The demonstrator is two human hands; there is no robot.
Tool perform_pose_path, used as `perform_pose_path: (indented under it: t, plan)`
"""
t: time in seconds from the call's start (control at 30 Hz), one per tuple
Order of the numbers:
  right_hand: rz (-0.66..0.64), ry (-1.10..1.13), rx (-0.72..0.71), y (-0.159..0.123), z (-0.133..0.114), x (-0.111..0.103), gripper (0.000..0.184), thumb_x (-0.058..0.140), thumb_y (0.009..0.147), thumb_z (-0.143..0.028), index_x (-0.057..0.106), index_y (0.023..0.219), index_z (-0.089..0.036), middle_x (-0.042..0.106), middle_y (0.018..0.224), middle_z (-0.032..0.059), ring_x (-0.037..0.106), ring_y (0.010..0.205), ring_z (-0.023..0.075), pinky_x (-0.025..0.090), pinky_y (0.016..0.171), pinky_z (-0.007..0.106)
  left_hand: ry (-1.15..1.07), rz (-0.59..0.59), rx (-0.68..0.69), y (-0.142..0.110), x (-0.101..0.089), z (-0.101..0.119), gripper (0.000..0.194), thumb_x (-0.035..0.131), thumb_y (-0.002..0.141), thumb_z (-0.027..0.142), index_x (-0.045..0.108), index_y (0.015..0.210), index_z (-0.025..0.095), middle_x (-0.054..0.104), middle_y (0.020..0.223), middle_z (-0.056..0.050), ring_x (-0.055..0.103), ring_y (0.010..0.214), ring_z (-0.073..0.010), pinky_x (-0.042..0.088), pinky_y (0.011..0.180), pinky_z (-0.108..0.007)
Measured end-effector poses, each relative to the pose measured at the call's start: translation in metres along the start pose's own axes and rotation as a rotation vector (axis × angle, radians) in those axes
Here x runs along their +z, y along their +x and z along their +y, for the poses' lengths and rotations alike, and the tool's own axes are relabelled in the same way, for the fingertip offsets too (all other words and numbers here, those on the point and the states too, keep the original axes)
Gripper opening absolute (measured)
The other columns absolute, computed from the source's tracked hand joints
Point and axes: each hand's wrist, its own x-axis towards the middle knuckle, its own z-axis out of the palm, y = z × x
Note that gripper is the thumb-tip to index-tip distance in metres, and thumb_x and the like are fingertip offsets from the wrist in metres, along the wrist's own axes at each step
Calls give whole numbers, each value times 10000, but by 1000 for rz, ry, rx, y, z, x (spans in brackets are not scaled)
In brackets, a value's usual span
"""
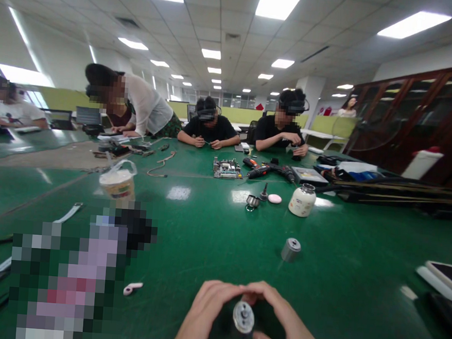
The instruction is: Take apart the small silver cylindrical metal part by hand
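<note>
Between cupped hands, a metal cylinder

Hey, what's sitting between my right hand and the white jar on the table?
A silver metal cylinder sits on the green table between your right hand and the white jar, as the head view shows.

Glossy green desk | circuit board beside power tools | white jar | upright metal cylinder | drink cup | earbud

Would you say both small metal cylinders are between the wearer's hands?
No, the farther cylinder is on the green table, beyond the left hand and right hand.
</note>
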Motion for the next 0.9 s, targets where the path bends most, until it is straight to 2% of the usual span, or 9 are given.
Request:
perform_pose_path:
  t: [0.07, 0.17, 0.33, 0.47, 0.53, 0.6, 0.7, 0.8, 0.9]
  plan:
    - [-104, -40, -11, 0, 4, 3, 503, 682, 733, -197, 568, 1223, -215, 631, 1185, 113, 577, 1090, 275, 445, 960, 403, 34, -13, 8, 0, -2, 3, 535, 715, 782, 368, 570, 1291, 293, 578, 1295, -97, 512, 1187, -291, 446, 1006, -423]
    - [-175, -89, 0, 2, 6, 8, 504, 736, 727, -240, 601, 1212, -217, 641, 1180, 109, 571, 1084, 276, 449, 947, 404, 71, -24, -26, 1, -4, 4, 458, 701, 792, 366, 625, 1241, 314, 533, 1351, -96, 460, 1231, -309, 453, 979, -427]
    - [-113, -83, -4, 0, 7, 12, 387, 666, 798, -178, 626, 1178, -238, 655, 1163, 88, 577, 1084, 241, 447, 940, 379, -6, -28, -53, 6, -7, 5, 314, 666, 827, 245, 687, 1128, 332, 572, 1267, -70, 463, 1220, -275, 420, 1011, -451]
    - [-124, -95, 37, 1, 8, 12, 368, 707, 767, -185, 649, 1128, -225, 664, 1137, 82, 579, 1076, 245, 448, 939, 383, 40, 79, -107, 12, -10, 9, 120, 666, 818, 220, 715, 926, 235, 616, 1107, -91, 513, 1127, -266, 430, 988, -455]
    - [-135, -99, 50, 3, 8, 12, 389, 714, 754, -186, 648, 1136, -223, 666, 1123, 80, 583, 1062, 246, 452, 931, 385, 55, 114, -124, 14, -9, 11, 172, 692, 789, 222, 705, 961, 226, 607, 1135, -104, 514, 1122, -277, 439, 973, -464]
    - [-131, -101, 49, 4, 8, 13, 397, 713, 748, -188, 647, 1138, -218, 667, 1108, 83, 587, 1044, 248, 459, 917, 386, 72, 86, -128, 16, -8, 12, 232, 711, 773, 215, 724, 998, 269, 592, 1204, -95, 490, 1158, -290, 431, 979, -483]
    - [-128, -111, 46, 4, 9, 13, 366, 715, 753, -214, 655, 1114, -207, 670, 1087, 91, 590, 1026, 254, 468, 900, 387, 91, 35, -106, 20, -8, 15, 168, 718, 796, 222, 770, 916, 327, 610, 1200, -63, 476, 1170, -284, 433, 982, -482]
    - [-148, -126, 33, 3, 11, 12, 396, 718, 764, -241, 643, 1151, -210, 672, 1107, 98, 594, 1029, 258, 469, 907, 392, 129, 101, -64, 27, -15, 13, 126, 710, 831, 262, 781, 907, 331, 647, 1101, -63, 487, 1127, -274, 441, 976, -484]
    - [-162, -130, 28, 3, 12, 11, 421, 722, 761, -243, 640, 1174, -225, 671, 1148, 99, 591, 1065, 267, 456, 940, 403, 285, 168, -135, 32, -24, 2, 141, 701, 849, 305, 778, 951, 366, 652, 1114, -61, 473, 1120, -287, 430, 971, -532]
